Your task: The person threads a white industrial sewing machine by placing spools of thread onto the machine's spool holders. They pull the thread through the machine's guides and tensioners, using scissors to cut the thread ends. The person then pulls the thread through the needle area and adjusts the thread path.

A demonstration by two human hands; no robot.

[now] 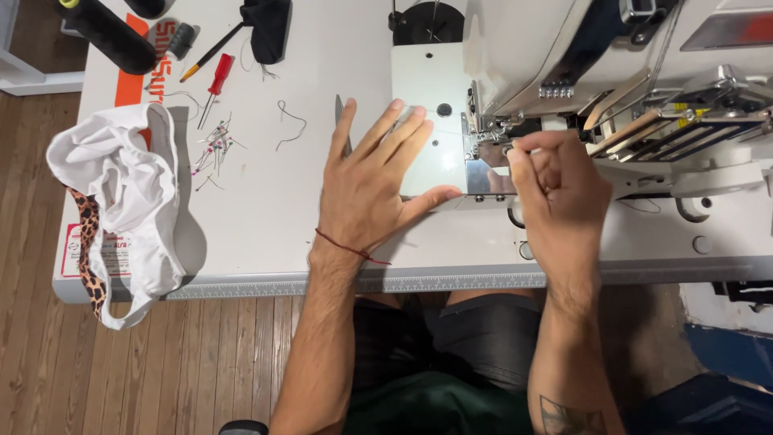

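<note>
Currently the left hand (366,189) lies flat on the white bench (266,201), fingers spread and pointing up-right, fingertips resting on the machine bed plate (427,89); its grip is wide and holds nothing. The thumb reaches toward the shiny needle plate (483,177).

The right hand (555,173) is curled in a narrow pinch just right of the presser foot area (487,133) of the sewing machine (612,72). Probably a thread end between thumb and forefinger, but it is too fine to confirm.

Key relation: the needle zone sits just left of and slightly above the right hand's pinch, touching or nearly so. The right hand is clearly the nearer one; the left is a little apart, on the bed to the left. The machine's long axis runs left to right.

Also on the bench, well to the left: scattered pins (213,145), a red screwdriver (217,80), white fabric (121,185) with leopard-print trim (88,250) hanging over the edge, a black thread cone (113,32).
</note>
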